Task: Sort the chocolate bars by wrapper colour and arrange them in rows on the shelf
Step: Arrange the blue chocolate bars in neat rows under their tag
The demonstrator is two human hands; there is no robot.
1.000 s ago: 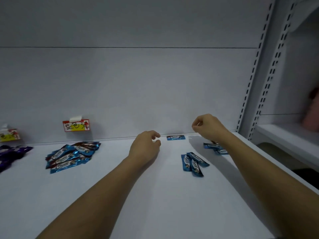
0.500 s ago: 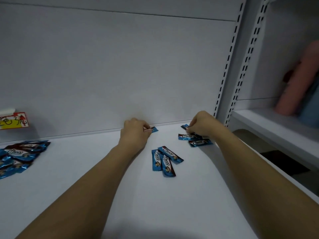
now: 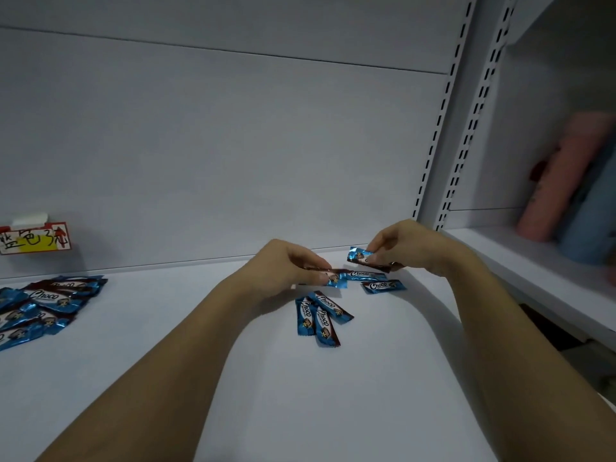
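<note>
On the back wall at nine o'clock hangs a red-edged label (image 3: 33, 238) with handwriting and a yellow patch. At three o'clock, past two slotted uprights (image 3: 443, 121), a neighbouring shelf (image 3: 520, 258) carries a blurred pink pack (image 3: 560, 181) and something blue beside it. Nothing blocks the view of the bars; only the fingers hide part of the two that are held.

The left hand (image 3: 286, 271) pinches one blue bar (image 3: 335, 278) low over the white shelf (image 3: 166, 361), just past centre toward twelve o'clock, its long axis running nine to three. The right hand (image 3: 406, 248) pinches a second blue bar (image 3: 361, 256) lifted off the shelf at one o'clock, long axis tilted from ten toward four.

Between and under the hands lie two more blue bars (image 3: 383, 285), both lengthwise nine to three. Just nearer, three blue bars (image 3: 316, 315) sit fanned and overlapping, long axes roughly twelve to six.

That makes seven blue bars on this side. Well apart at nine o'clock is a loose heap of blue bars (image 3: 43, 305), overlapping and cut by the frame edge; their count cannot be told.
</note>
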